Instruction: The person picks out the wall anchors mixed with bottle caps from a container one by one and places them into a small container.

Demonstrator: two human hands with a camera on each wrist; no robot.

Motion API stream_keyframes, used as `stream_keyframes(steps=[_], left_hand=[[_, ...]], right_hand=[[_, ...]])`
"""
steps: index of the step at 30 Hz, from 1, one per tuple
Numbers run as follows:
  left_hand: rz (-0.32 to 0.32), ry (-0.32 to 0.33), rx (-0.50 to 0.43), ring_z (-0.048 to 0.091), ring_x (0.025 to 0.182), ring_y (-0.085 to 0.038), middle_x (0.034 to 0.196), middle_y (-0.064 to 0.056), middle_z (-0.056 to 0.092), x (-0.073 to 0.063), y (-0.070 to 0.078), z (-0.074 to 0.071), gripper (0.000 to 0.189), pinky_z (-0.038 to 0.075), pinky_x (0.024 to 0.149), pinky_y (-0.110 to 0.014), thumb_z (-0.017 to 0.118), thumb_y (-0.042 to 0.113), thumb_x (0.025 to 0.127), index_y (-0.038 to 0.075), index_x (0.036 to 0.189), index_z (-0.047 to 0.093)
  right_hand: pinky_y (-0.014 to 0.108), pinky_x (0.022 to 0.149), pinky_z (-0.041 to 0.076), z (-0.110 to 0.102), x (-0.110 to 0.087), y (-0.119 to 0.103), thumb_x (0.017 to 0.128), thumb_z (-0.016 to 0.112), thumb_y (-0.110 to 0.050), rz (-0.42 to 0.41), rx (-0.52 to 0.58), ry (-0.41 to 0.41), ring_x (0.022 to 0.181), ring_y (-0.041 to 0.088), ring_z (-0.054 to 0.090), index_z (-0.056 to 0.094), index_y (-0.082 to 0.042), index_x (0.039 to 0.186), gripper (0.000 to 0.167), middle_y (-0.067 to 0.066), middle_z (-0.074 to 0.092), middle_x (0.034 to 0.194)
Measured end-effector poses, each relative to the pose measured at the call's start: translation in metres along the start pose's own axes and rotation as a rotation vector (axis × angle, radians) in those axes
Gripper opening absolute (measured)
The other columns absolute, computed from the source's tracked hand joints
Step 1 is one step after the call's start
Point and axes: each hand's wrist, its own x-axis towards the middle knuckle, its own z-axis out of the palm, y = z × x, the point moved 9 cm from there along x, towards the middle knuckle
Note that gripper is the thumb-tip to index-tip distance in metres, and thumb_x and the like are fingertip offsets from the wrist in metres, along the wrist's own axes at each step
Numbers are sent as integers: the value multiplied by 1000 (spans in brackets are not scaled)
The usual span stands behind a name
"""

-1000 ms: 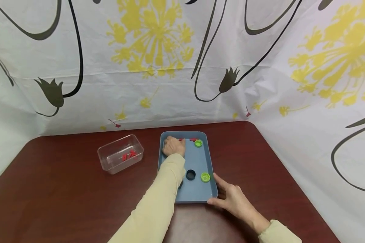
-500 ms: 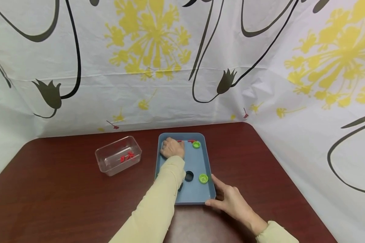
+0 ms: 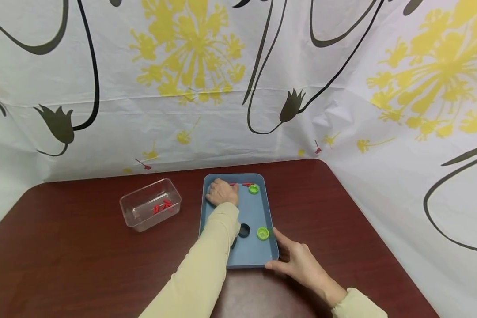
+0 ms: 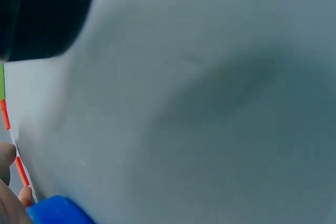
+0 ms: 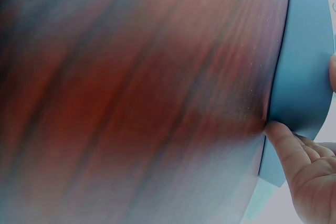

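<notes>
My left hand [image 3: 221, 192] reaches into the far left corner of the blue-grey tray [image 3: 254, 256], fingers curled down. In the left wrist view its thumb and a fingertip stand at the two ends of a short red stick [image 4: 22, 171], apparently pinching it by the far wall. A bright blue piece [image 4: 60, 211] lies beside that fingertip, mostly out of frame. My right hand [image 3: 304, 263] grips the tray's near right corner, thumb on the front side, fingers along the right side. Two green caps [image 3: 263, 233] and a black cap [image 3: 244, 230] sit in the tray.
To the tray's left, a clear plastic box [image 3: 143, 216] holds several red pieces [image 3: 163, 206]. More red sticks [image 3: 248, 184] lie along the tray's far wall. The left sleeve [image 3: 198, 260] covers part of another dark piece [image 3: 233, 243]. A patterned cloth [image 3: 222, 145] rises behind the table.
The whole scene has slid slightly left in the head view. Both hands stay in about the same places on the tray.
</notes>
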Motion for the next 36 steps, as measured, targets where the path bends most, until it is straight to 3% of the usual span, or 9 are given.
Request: stream_keyframes(steps=[24, 36], left_hand=[[9, 65, -25, 58, 102, -31, 108, -15, 61, -3, 1, 1, 60, 39, 93, -48, 66, 50, 82, 0, 115, 57], [-12, 65, -29, 56, 107, -30, 113, -15, 60, 0, 0, 2, 62, 37, 95, -48, 65, 49, 83, 0, 119, 55]], right_hand=[[27, 76, 54, 2, 0, -1, 74, 79, -28, 44, -13, 7, 109, 36, 59, 32, 6, 142, 90, 30, 45, 135], [28, 76, 54, 2, 2, -3, 75, 77, -30, 5, -6, -9, 107, 36, 60, 32, 7, 142, 89, 30, 45, 135]])
